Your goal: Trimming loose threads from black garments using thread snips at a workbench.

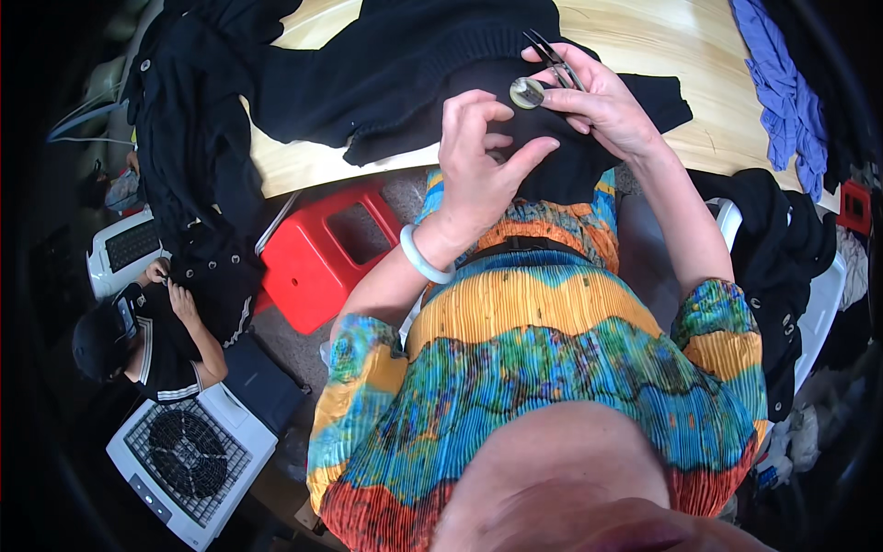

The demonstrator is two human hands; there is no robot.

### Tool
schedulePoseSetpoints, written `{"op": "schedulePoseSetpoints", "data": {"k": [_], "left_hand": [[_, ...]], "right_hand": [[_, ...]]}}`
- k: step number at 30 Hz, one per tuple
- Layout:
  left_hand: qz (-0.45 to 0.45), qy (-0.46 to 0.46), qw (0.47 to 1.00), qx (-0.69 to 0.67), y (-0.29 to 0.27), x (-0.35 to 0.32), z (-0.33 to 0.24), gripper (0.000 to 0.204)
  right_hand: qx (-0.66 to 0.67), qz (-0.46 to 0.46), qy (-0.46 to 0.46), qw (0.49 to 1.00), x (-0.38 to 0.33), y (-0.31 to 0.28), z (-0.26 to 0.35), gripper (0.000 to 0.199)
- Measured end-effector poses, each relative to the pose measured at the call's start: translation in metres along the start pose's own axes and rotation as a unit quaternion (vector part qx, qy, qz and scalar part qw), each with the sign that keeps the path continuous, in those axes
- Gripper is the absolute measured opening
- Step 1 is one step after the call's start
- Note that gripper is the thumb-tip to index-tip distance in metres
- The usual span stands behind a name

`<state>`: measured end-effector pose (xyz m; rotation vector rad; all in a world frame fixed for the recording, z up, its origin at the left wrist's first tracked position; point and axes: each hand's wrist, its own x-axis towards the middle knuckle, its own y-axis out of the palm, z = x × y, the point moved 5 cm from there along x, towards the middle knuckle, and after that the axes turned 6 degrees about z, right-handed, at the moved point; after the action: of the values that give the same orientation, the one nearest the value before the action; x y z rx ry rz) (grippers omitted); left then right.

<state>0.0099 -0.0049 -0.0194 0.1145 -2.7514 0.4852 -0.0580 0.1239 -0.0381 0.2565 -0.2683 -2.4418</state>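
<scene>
My right hand (pixel 607 103), palm turned inward, pinches a large round button (pixel 526 93) of pale green and grey between thumb and finger. The same hand also holds dark thread snips (pixel 556 61), their two slim prongs spread apart and pointing to the upper left. Just left of the button, my left hand (pixel 480 152) is held up with its fingers curled and its thumb stretched apart; I see nothing in it. Beneath both hands, a black knitted garment (pixel 395 78) lies across the table edge and hangs onto my lap.
The garment rests on a pale wooden table (pixel 717 120). Purple cloth (pixel 782 92) lies at right, and a buttoned black garment (pixel 782 276) drapes over a white chair. At left stand a red stool (pixel 308 267), a white fan unit (pixel 189 451) and a person (pixel 166 336) handling dark buttoned knitwear.
</scene>
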Motion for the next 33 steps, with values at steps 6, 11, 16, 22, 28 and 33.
{"op": "schedulePoseSetpoints", "data": {"k": [6,11,16,22,28,33], "left_hand": [[0.006,-0.044,0.999,-0.016,0.002,0.003,0.004,0.020],[0.006,-0.013,0.999,0.037,0.001,0.003,0.003,0.010],[0.028,-0.020,0.999,0.038,-0.003,0.004,0.009,0.008],[0.103,-0.289,0.881,-0.361,-0.002,0.006,0.022,0.009],[0.115,-0.286,0.852,-0.422,-0.004,0.004,0.017,0.006],[0.119,-0.263,0.848,-0.445,0.000,0.006,0.016,0.006]], "right_hand": [[-0.022,-0.008,-0.001,1.000,0.001,0.001,-0.001,0.039],[-0.027,-0.010,0.001,1.000,0.001,0.000,-0.003,0.039],[0.016,0.003,0.008,1.000,-0.001,0.001,-0.001,0.040],[-0.101,-0.055,-0.023,0.993,-0.002,-0.004,0.004,0.037],[-0.131,-0.066,-0.011,0.989,-0.039,0.021,0.036,0.022],[0.020,0.001,0.143,0.990,-0.061,0.040,0.010,0.025]]}}
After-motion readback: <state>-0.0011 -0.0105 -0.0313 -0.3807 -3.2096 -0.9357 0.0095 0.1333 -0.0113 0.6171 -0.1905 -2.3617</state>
